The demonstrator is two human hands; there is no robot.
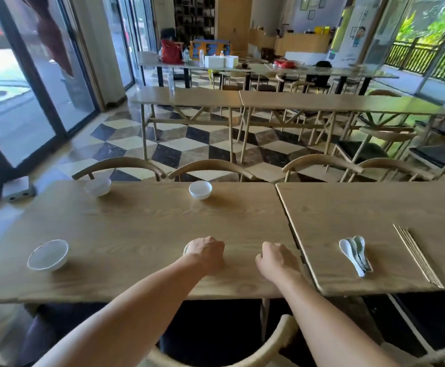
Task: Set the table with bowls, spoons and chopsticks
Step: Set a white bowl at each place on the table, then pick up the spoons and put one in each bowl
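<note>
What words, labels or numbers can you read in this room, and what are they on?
None can be read.
Framed papers on the far wall: too blurred.
Cartoon poster: too blurred.
Bottles on the far table: labels too small.

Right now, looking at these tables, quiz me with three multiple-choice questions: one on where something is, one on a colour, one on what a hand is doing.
1. Where do the spoons lie?
A. In a bowl
B. On the right table, left of the chopsticks
C. On a chair

2. What colour is the far middle bowl?
A. Red
B. Black
C. White

3. What is the left hand doing?
A. Covering the near middle bowl
B. Lifting chopsticks
C. Hanging below the table

Answers: 1 B, the spoons lie beside the chopsticks. 2 C, it is plainly white. 3 A, the fingers curl over it and only its rim shows.
</note>
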